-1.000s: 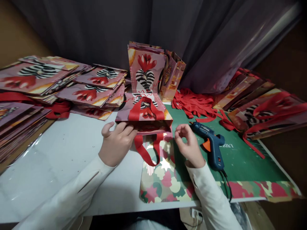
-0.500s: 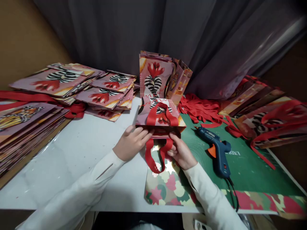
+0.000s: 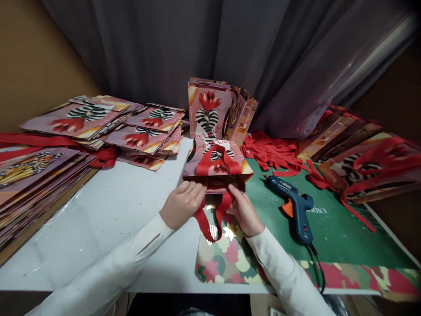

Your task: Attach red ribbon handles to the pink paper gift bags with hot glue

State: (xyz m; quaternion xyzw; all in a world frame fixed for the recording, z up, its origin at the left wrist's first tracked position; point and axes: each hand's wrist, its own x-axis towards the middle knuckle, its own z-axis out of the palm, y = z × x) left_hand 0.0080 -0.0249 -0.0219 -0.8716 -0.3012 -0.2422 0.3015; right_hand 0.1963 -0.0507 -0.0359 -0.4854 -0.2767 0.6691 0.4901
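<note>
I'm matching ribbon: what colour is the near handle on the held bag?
The near handle is plain red, showing best in the head view.

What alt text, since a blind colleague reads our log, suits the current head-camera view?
A person's left hand is at the mouth of an open paper bag with red handles while the right hand pinches its near edge. To the right, a blue glue gun lies near heaped red ribbons; stacks of printed paper lie left.
</note>
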